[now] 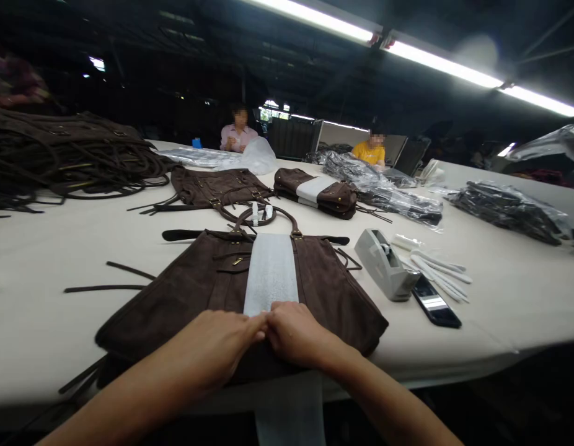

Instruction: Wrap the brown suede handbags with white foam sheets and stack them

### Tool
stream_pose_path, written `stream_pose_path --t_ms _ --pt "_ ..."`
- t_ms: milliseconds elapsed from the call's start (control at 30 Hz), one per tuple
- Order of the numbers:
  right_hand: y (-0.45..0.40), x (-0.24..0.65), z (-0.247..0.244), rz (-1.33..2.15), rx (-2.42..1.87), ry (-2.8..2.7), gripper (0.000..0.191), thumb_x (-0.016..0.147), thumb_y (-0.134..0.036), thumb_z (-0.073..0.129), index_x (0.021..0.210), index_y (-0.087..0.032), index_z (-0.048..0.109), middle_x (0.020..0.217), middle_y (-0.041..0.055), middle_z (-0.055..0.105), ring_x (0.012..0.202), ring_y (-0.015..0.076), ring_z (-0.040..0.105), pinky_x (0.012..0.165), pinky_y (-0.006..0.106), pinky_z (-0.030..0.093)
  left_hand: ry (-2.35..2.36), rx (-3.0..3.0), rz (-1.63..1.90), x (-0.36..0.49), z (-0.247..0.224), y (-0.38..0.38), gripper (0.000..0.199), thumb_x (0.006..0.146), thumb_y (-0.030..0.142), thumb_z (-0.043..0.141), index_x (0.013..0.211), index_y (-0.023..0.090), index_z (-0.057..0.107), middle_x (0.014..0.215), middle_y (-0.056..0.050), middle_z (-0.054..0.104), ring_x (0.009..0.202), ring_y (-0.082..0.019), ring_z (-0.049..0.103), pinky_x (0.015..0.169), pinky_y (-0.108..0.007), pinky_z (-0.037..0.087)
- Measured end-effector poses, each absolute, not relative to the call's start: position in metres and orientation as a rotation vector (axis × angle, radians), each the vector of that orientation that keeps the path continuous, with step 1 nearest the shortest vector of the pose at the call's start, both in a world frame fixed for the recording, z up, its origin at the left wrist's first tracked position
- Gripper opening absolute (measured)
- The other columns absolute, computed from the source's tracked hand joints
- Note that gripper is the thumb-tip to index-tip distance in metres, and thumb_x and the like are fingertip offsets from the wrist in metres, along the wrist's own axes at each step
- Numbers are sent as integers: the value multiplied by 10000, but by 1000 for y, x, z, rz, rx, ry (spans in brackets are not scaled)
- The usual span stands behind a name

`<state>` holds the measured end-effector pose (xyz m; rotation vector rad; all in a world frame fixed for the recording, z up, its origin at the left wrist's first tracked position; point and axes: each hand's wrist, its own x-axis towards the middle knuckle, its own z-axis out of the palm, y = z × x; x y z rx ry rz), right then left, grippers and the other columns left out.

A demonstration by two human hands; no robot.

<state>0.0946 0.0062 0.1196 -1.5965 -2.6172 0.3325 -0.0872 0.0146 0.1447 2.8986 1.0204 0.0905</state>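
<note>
A dark brown handbag (175, 294) lies flat in front of me, its handles pointing away. Down its middle runs a pale grey-white strip (273, 269), which also hangs below the table's front edge. My left hand (222, 341) and my right hand (294, 331) meet over the strip near the bag's lower part. The fingers of both are curled closed at the strip, thumbs close together. A white wrap sits on the bag's handle loop (261, 214).
Right of the bag are a grey tape dispenser (384, 266), white cords (438, 272) and a phone (436, 301). Behind lie two brown bags (222, 186), (336, 198), plastic-wrapped bags (510, 207) and a pile of bags (73, 148) at left. Several people are farther back.
</note>
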Motion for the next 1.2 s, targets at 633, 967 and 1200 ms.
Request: stream_pose_path --t_ms 633,967,1200 --pt "-24 114 78 319 -1535 -2165 192 965 -252 501 994 -251 690 1020 23 638 845 140 629 709 231 453 853 2917 110 -35 72 105 808 950 536 430 1532 98 82 1623 -141 96 1505 -235 43 1221 -436 17" --pt "-131 150 9 -159 -1198 -1842 571 847 66 457 1340 -202 561 1208 125 560 1138 245 555 916 401 513 773 2828 180 -35 68 115 949 865 716 424 1535 112 128 1620 -137 91 1507 -233 25 1211 -400 -56" --pt "-177 173 -83 -432 -1778 -1904 676 901 -112 450 1539 -239 266 1312 206 463 1154 366 499 793 559 550 772 2775 211 -34 69 115 946 851 722 438 1527 114 174 1620 -126 116 1506 -226 42 1209 -400 -51"
